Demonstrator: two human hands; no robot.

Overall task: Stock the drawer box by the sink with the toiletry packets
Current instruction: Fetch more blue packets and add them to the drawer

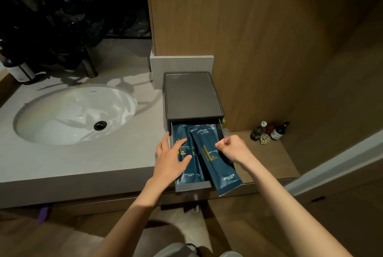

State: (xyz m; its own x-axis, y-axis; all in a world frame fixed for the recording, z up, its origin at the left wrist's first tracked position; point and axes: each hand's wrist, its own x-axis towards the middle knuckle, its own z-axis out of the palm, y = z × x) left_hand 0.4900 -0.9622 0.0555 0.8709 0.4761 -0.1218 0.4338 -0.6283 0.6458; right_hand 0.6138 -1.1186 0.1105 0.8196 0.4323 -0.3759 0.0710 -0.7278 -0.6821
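Flat left hand [171, 159] presses dark blue foil packets [189, 174] in the grey drawer [192, 187] beneath; right hand [231, 148] pinches the edge of a skewed packet [219, 166]: likely light, floppy, slick, best held mid-length

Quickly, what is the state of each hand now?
Left hand: open, fingers flat on the packets in the drawer.
Right hand: fingers curled over the slanted packet; grip cannot be told.

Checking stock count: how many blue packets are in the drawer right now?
4: left packet under the left hand; second packet beside it; tilted packet gripped by the right hand, overhanging the drawer front; rear packet peeking behind. More may lie beneath.
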